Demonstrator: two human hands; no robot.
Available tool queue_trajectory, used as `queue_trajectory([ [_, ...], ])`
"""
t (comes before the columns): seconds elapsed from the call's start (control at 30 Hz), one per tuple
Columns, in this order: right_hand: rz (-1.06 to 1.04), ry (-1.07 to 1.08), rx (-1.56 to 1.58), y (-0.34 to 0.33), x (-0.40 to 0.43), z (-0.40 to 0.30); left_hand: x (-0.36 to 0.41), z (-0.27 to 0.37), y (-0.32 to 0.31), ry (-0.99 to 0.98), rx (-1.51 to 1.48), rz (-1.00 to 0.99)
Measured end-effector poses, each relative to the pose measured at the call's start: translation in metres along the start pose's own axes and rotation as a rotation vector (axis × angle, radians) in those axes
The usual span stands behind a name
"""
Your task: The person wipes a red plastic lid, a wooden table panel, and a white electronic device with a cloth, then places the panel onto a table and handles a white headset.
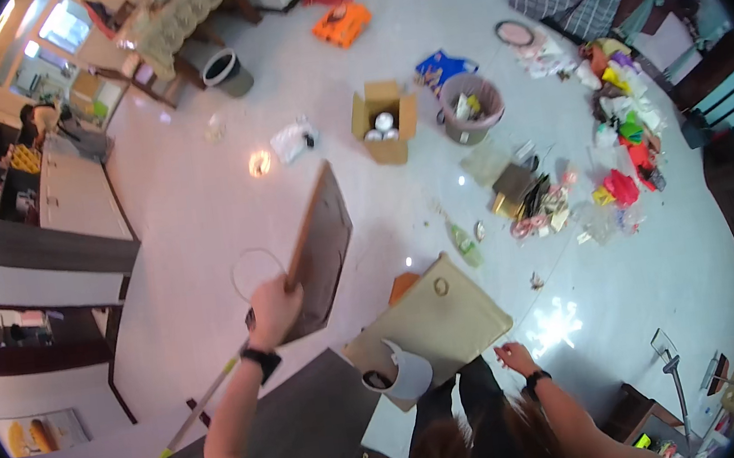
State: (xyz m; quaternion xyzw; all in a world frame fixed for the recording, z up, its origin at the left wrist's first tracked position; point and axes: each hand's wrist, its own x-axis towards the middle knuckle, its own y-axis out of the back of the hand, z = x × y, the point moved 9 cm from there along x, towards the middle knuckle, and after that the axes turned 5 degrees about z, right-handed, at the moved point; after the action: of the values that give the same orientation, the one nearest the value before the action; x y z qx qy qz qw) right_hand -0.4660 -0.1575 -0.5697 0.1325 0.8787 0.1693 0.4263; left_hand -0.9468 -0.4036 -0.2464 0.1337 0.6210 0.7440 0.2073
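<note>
My left hand (275, 314) grips the edge of a brown wood-edged panel (326, 254), which is tilted up above the floor. Its broad face looks grey-brown, and the exact kind of thing is unclear. In front of my legs is a beige rectangular board or lid (454, 310) with a ring-shaped mark near its far corner. A white cylindrical container (414, 374) with a dark inside rests on or over its near left part. My right hand (516, 357) is beside the beige piece's right corner, holding nothing, its fingers loosely bent.
On the tiled floor are a cardboard box (404, 150) with white round items, a lined bin (464, 131), a green bottle (464, 245) and piled litter (631, 131). A grey counter (294, 427) borders my left side. Another person (45, 120) is at the far left.
</note>
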Motion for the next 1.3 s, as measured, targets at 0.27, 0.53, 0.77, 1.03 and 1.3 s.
queue_trajectory([
  [0.27, 0.323, -0.073, 0.427, 0.074, -0.097, 0.005, -0.18, 0.182, 0.093, -0.67, 0.027, 0.06],
  [0.53, 0.41, -0.106, 1.054, 0.024, -0.199, 0.036, -0.287, 0.293, 0.147, -0.994, -0.254, 0.032],
  [0.77, 0.714, -0.253, 1.575, -0.06, -0.331, 0.168, -0.423, 0.382, 0.152, -1.229, -0.302, -0.349],
  [1.03, 1.089, -0.253, 1.987, -0.171, -0.426, 0.253, -0.621, 0.463, 0.174, -1.717, -0.348, -0.682],
  [1.3, 1.139, 0.45, 2.649, -0.225, -0.503, 0.306, -0.8, 0.48, 0.166, -2.046, -0.229, -0.843],
])
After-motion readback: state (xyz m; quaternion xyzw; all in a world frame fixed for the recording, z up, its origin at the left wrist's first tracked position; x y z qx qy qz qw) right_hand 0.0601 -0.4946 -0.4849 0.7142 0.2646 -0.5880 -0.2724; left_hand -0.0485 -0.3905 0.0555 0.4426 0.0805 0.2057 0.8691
